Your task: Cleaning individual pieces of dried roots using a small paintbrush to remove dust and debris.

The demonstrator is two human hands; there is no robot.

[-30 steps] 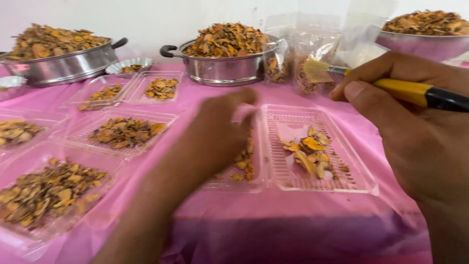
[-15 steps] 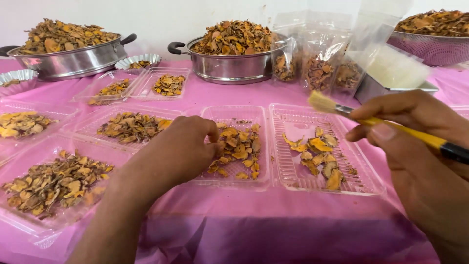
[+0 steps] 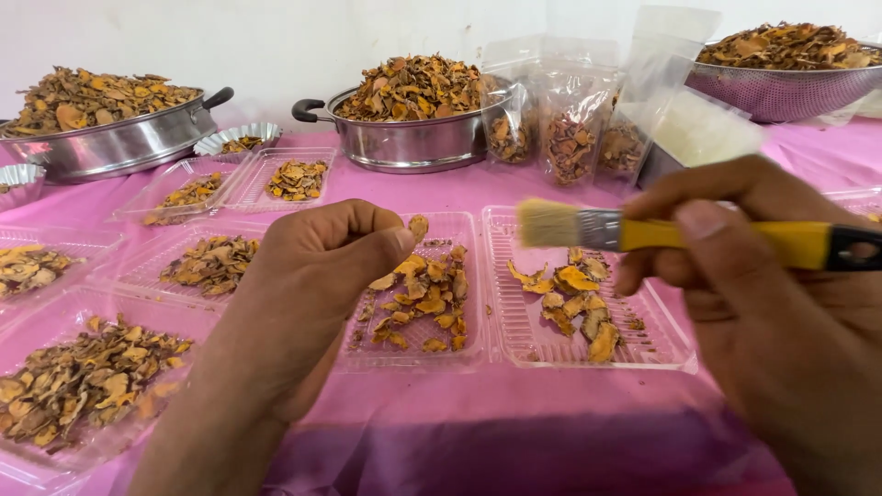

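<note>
My left hand [image 3: 317,276] hovers over a clear plastic tray [image 3: 459,354] of orange dried slices and pinches one small dried slice [image 3: 418,226] between thumb and fingers. My right hand [image 3: 781,312] grips a yellow-handled paintbrush [image 3: 643,231] held level, its pale bristles pointing left above a second clear tray [image 3: 675,354] holding a few dried slices [image 3: 574,303]. The brush tip and the pinched slice are a short way apart.
Several more clear trays of dried slices [image 3: 87,381] lie to the left on the pink cloth [image 3: 514,422]. Steel pans heaped with slices [image 3: 409,115] stand at the back, with filled clear bags [image 3: 570,129] and a mesh bowl [image 3: 781,87] at the right.
My left hand has lifted from the tray with one slice pinched in its fingers. My right hand has brought the brush lower and level, nearer the left hand.
</note>
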